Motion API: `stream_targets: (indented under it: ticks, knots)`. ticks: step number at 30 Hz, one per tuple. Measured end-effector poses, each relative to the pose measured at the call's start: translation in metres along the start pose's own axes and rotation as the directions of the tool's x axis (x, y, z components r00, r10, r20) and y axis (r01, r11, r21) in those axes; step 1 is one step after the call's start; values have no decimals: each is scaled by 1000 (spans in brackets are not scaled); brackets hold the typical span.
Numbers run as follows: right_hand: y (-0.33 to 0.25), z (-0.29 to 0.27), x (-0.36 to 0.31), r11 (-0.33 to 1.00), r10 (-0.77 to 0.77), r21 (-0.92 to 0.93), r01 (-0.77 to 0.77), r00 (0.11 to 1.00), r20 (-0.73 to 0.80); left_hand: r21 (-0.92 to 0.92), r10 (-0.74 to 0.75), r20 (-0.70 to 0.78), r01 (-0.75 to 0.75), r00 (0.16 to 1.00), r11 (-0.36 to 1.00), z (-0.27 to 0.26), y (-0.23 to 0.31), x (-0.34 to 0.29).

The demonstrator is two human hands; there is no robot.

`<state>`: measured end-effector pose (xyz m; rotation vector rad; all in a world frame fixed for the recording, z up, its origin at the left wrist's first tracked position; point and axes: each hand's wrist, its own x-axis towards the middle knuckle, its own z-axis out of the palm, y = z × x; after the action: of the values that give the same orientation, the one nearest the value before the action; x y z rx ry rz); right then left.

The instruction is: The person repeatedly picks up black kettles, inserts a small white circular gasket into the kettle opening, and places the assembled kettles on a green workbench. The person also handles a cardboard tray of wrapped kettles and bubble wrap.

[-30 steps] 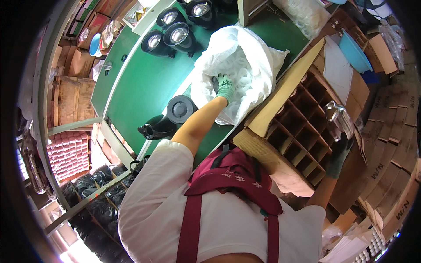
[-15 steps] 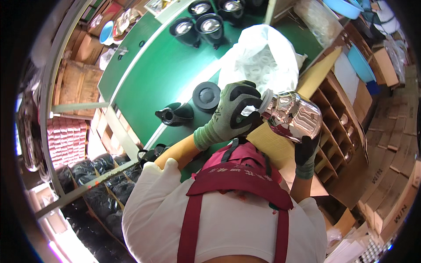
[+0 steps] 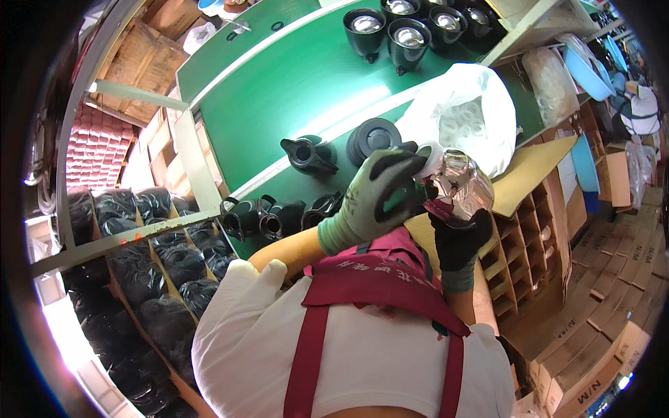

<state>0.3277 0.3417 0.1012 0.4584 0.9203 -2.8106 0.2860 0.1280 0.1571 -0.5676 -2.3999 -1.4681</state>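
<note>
A shiny silver glass flask liner (image 3: 465,175) lies tilted in my right hand (image 3: 458,240), whose black-palmed glove is closed round its lower side. At the liner's mouth sits a translucent white ring (image 3: 431,159). My left hand (image 3: 380,191), in a grey-green and black glove, curls its fingers and thumb about the ring. Just behind is an open white bag (image 3: 496,104) holding many similar rings. Beside my left hand stand stacked round black lids (image 3: 375,139) and a black spouted part (image 3: 309,155); more black spouted parts (image 3: 275,221) lie nearer me.
Several black jug bodies (image 3: 408,42) with silver liners stand at the green bench's (image 3: 261,90) far side. At right is a divided cardboard box (image 3: 519,258) with raised flaps. Cartons (image 3: 606,299) line the right floor; black plastic-wrapped goods (image 3: 150,272) fill the left.
My view has shifted, so the bench things appear moved. The liner has turned and come closer to the white bag's front. Both hands stay at it, the left by the ring.
</note>
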Motion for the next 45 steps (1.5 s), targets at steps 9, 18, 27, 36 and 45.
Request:
stream_targets:
  ticks: [9, 18, 27, 36, 45]
  knots:
    - [27, 11, 15, 924, 303, -261, -281, 952, 48, -27, 15, 186, -10, 982, 1000, -16, -11, 8]
    - [31, -13, 24, 772, 492, 297, -562, 824, 279, 840, -369, 240, -1, 898, 543, -105, -220, -34]
    - [27, -39, 30, 903, 394, 126, -410, 909, 133, 845, -662, 273, 155, 698, 512, -149, -216, -47]
    - [28, -43, 48, 906, 345, -299, -298, 931, 118, 27, -485, 116, 486, 867, 874, -217, -125, -72]
    - [18, 41, 101, 626, 335, -693, 356, 680, 652, -388, -515, 407, 653, 754, 650, -148, -57, -17]
